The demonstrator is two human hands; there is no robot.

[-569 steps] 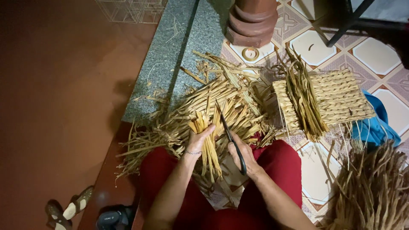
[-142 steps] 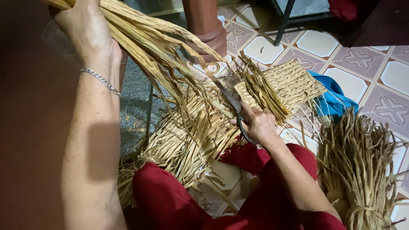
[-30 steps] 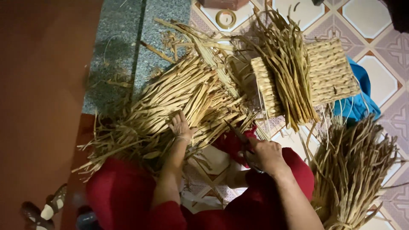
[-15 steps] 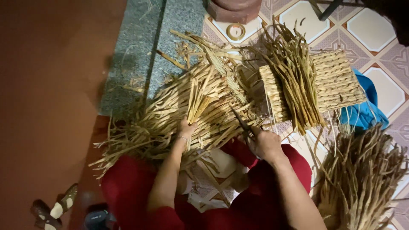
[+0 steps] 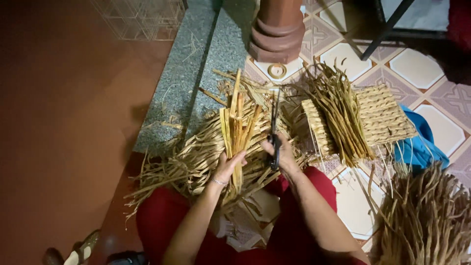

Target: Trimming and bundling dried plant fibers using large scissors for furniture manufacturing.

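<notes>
- Head view, left hand [image 5: 228,166]: fingers are wrapped around a small bundle of dried straw-coloured strips [image 5: 237,128], gripped near its lower end. The bundle stands roughly upright, its tips fanning slightly toward the stone step [image 5: 196,73]. A thin bracelet [image 5: 218,182] sits at the wrist.
- Head view, right hand [image 5: 283,156]: fingers are threaded through the handles of a pair of dark scissors [image 5: 274,132] and curled around them. The blades point away from the person, just beside the right edge of the held bundle; whether the blades are apart or together cannot be told.
- Beneath both hands lies a loose heap of dried strips [image 5: 196,162], spread across the floor and over the person's red-clad lap [image 5: 157,221].
- To the right, a woven mat panel [image 5: 387,115] lies flat on the patterned tiled floor [image 5: 417,68], with a sheaf of darker strips [image 5: 341,115] laid across it.
- A blue cloth [image 5: 419,147] shows at the mat's far right edge.
- A further mass of dried fibre [image 5: 427,216] fills the lower right corner.
- A reddish column base [image 5: 277,29] stands at the top centre, a small ring [image 5: 277,71] on the floor just before it.
</notes>
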